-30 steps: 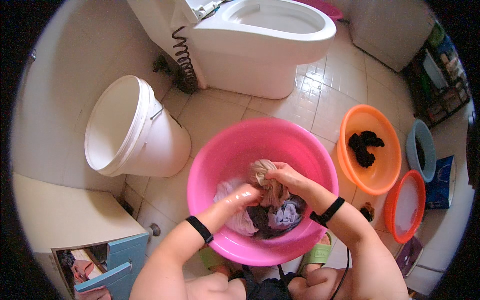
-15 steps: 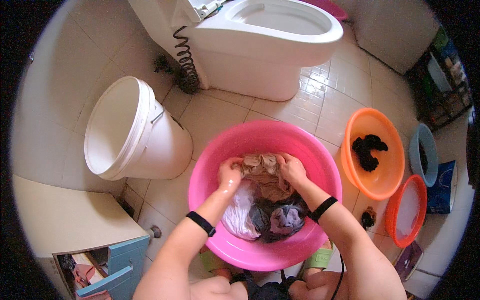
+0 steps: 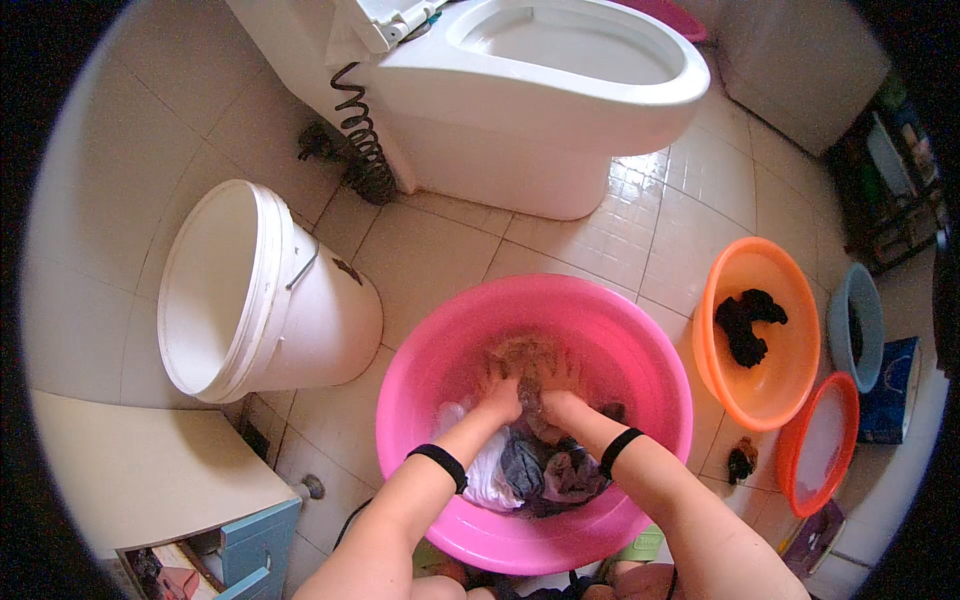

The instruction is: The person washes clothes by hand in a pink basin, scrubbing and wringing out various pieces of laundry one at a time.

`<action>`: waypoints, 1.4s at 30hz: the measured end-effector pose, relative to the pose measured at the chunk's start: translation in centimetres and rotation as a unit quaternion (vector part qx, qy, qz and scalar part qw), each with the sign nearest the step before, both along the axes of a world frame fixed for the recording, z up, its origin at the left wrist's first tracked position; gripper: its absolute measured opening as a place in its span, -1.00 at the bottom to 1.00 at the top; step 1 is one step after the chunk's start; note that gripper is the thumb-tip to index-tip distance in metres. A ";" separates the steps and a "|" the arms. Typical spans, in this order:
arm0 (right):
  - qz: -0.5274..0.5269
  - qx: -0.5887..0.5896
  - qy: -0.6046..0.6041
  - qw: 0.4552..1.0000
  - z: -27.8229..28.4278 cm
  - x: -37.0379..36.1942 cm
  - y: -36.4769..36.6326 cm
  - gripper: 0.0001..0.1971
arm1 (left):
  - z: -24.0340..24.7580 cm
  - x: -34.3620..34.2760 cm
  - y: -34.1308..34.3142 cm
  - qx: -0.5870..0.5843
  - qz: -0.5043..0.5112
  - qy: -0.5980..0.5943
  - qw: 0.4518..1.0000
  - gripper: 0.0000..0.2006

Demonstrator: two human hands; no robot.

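Note:
A large pink basin [image 3: 412,385] in front of me holds water and wet clothes. Both hands are low inside it: my left hand [image 3: 500,390] and my right hand [image 3: 560,382] lie side by side, fingers stretched out, pressing on a brown garment [image 3: 525,352] at the far side of the water. Water blurs the fingertips. Nearer to me in the basin are a white garment [image 3: 488,483], a dark grey cloth [image 3: 521,466] and a mauve-grey bunched cloth [image 3: 572,477]. Each of my wrists wears a black band.
A white bucket [image 3: 325,310] stands at left, above a cabinet [image 3: 140,440] with blue doors. The toilet [image 3: 500,150] is beyond. To the right are an orange basin [image 3: 790,375] with black cloth, a red basin [image 3: 848,440], and a blue basin [image 3: 870,350].
Both hands have gone from holding the brown garment up by its edge to pressing it down into the water, drawing closer together. The view has shifted slightly.

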State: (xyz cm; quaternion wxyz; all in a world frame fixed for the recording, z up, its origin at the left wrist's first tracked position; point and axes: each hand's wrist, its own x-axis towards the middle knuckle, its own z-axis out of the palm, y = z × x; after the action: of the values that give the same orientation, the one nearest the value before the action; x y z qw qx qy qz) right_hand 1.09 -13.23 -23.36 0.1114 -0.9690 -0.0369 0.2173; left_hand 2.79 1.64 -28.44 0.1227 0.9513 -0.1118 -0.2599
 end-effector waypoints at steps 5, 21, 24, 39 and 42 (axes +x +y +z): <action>-0.198 0.295 -0.064 0.932 -0.4 0.6 -3.3 -0.48 | 5.1 1.7 -2.0 -0.420 0.313 0.167 0.835 -0.40; -0.142 0.216 -0.134 0.957 10.2 2.6 -1.6 -0.60 | 8.0 -1.7 -1.2 -0.517 0.495 0.318 0.622 -0.61; -0.193 0.196 -0.127 0.953 8.6 2.7 -2.9 -0.57 | 7.4 0.3 0.4 -0.323 0.362 0.026 0.874 -0.58; -0.053 0.266 0.111 0.956 1.6 1.6 -2.8 0.04 | 7.8 2.0 2.0 -0.240 0.210 0.150 0.936 -0.36; -0.134 0.392 0.135 0.900 -0.6 0.3 -4.5 -0.02 | 15.7 1.7 0.2 -0.455 0.221 0.211 0.837 -0.60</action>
State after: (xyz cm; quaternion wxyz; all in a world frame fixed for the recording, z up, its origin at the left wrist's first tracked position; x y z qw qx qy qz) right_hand 1.41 -17.77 -23.97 0.5146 -0.8040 0.0269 0.2968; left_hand 4.53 1.80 -12.71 0.6161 0.7100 0.0239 -0.3402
